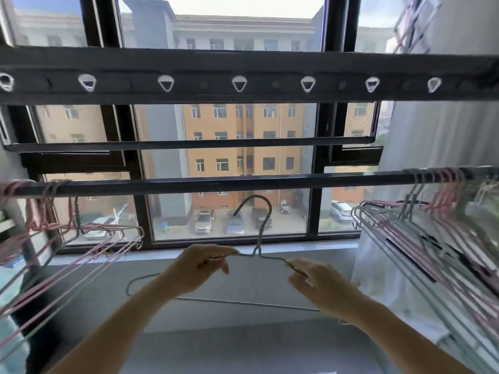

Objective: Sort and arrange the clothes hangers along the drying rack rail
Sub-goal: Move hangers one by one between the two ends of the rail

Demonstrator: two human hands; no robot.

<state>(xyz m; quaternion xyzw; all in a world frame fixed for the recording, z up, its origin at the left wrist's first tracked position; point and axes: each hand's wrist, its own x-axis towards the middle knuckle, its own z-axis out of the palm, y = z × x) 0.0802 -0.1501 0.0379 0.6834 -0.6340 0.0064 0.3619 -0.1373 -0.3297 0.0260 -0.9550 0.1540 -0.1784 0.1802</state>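
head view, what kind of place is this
Probably an enclosed laundry balcony several floors up: a drying rack rail crosses the window, bunches of hangers hang at both its ends, and parked cars lie far below outside.

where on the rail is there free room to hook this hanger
The lower rail is bare along its middle stretch, from the left bunch of pink and grey hangers to the right bunch, directly above the grey wire hanger held by the left hand and right hand. Both rail ends are crowded with hooks.
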